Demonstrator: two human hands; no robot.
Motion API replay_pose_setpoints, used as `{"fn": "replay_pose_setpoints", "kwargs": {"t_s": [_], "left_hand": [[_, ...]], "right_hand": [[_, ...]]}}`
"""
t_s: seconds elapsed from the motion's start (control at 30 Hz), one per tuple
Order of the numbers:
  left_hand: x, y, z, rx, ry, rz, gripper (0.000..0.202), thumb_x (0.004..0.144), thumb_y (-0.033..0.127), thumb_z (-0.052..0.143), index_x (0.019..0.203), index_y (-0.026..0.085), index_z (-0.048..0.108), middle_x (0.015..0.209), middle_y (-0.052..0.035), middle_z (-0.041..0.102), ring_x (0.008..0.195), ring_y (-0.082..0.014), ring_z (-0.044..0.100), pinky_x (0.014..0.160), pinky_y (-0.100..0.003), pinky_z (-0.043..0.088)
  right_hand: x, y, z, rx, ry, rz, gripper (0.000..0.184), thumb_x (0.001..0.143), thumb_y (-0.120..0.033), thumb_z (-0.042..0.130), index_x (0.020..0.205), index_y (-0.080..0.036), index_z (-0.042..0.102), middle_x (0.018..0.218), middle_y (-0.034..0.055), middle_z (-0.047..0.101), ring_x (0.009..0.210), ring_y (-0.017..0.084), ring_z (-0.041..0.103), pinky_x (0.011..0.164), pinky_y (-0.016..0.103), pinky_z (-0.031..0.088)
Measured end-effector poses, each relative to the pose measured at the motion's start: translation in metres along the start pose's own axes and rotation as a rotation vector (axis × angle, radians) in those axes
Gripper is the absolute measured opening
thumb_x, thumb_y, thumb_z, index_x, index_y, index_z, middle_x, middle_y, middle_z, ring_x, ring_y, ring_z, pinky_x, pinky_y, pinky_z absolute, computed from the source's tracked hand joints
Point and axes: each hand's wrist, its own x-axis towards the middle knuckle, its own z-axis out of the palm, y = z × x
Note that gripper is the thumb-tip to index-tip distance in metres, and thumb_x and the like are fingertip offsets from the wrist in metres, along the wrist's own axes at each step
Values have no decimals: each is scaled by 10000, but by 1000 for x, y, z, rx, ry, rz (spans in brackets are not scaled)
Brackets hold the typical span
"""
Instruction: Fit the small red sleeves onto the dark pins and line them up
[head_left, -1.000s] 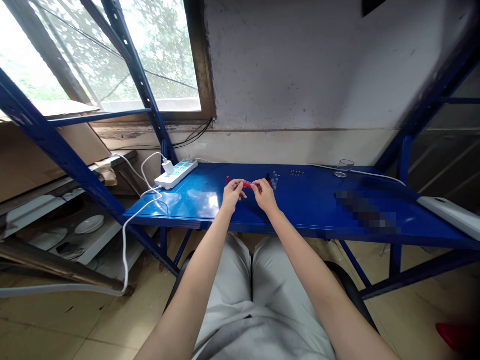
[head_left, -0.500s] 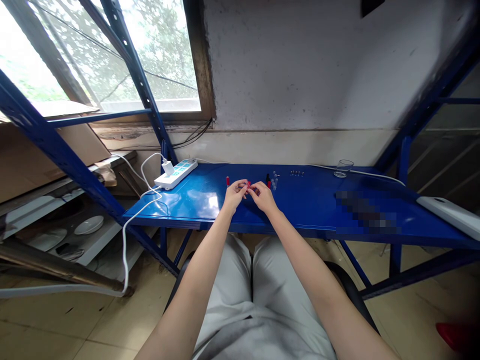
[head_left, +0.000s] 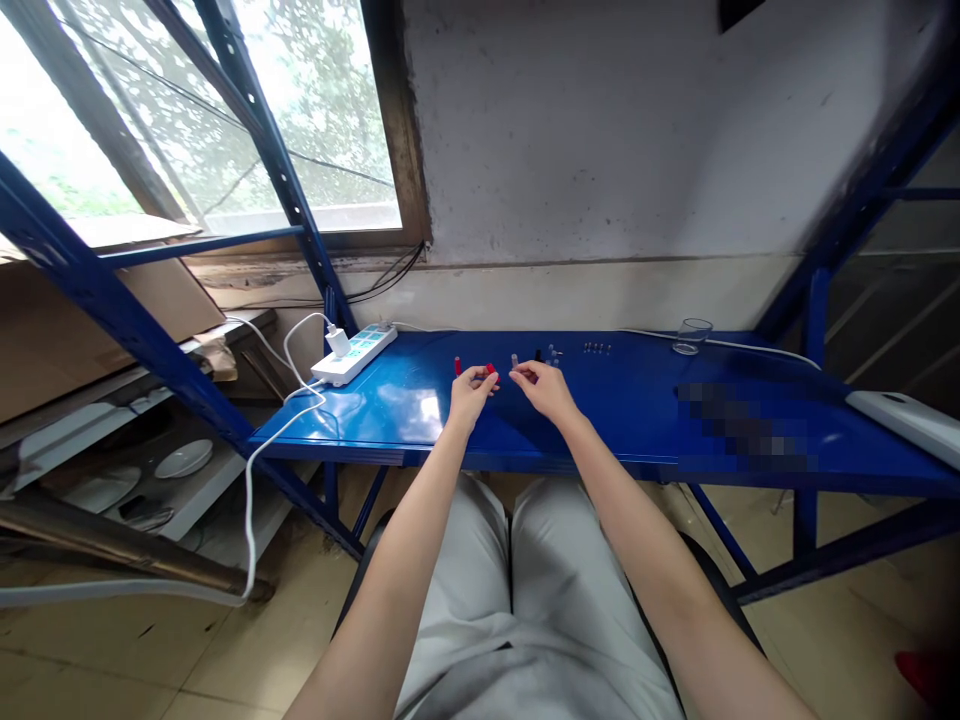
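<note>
My left hand (head_left: 471,393) pinches a small red piece (head_left: 491,369) between thumb and fingertips. In the fingertips of my right hand (head_left: 547,388) is a small clear cylindrical piece (head_left: 514,360), held upright. The two pieces are apart, a short gap between them. Left of my left hand a small red cylinder (head_left: 457,366) stands on the blue table. Beyond my right hand are a small black piece (head_left: 538,355) and several clear pieces (head_left: 553,354), partly hidden by the hand. Further right, several tiny metallic parts (head_left: 598,348) stand in a row.
A white power strip (head_left: 356,355) with a plug and cable lies at the table's left end. A drinking glass (head_left: 691,337) stands back right. A pixelated dark object (head_left: 742,425) and a white device (head_left: 904,425) lie on the right. Blue posts flank the table (head_left: 622,420).
My hands, close together before, have separated. The right hand has moved right with the clear piece showing in its fingers, while the red piece stays in the left.
</note>
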Motion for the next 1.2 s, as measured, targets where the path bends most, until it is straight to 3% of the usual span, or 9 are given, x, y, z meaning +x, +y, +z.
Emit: {"fn": "replay_pose_setpoints", "kwargs": {"t_s": [0.17,0.3,0.5,0.77,1.0,1.2], "left_hand": [[-3,-1,2,146,-69,37,301,673,393,672,840,144,652,748,-47,650,644,-128,587,597,-239,450],[1,-5,10,259,-155,109,251,653,370,692,785,156,683,746,-51,659,661,-137,566,642,-262,448],[9,-1,35,449,-232,125,170,646,291,705,754,160,695,739,-66,670,669,-169,583,671,-300,459],[22,-17,71,488,-147,72,131,590,273,746,640,174,677,655,-62,641,608,-178,563,618,-303,449],[26,-24,82,623,-84,71,123,633,287,725,645,182,663,701,-79,647,664,-204,572,639,-310,432],[25,-24,83,710,-28,154,122,631,246,706,553,185,635,667,-82,621,793,-244,550,722,-339,403]], "right_hand": [[8,17,-51,-72,-344,209,104,742,-209,589,747,-148,673,710,63,684,643,139,612,624,236,449],[13,39,-70,-169,-322,323,87,722,-174,604,742,-147,684,710,59,692,613,132,609,574,220,437],[19,52,-58,-291,-239,398,139,725,-263,626,664,-150,679,678,61,681,594,135,605,541,219,413],[7,58,-39,-408,-88,401,211,756,-357,594,742,-174,699,757,94,684,718,201,631,530,240,391],[-1,60,-36,-453,-53,359,265,773,-411,565,758,-190,710,759,94,685,721,216,625,509,249,374],[-3,59,-37,-471,-66,347,244,781,-385,560,783,-198,717,764,85,687,721,208,621,517,251,381]]}}
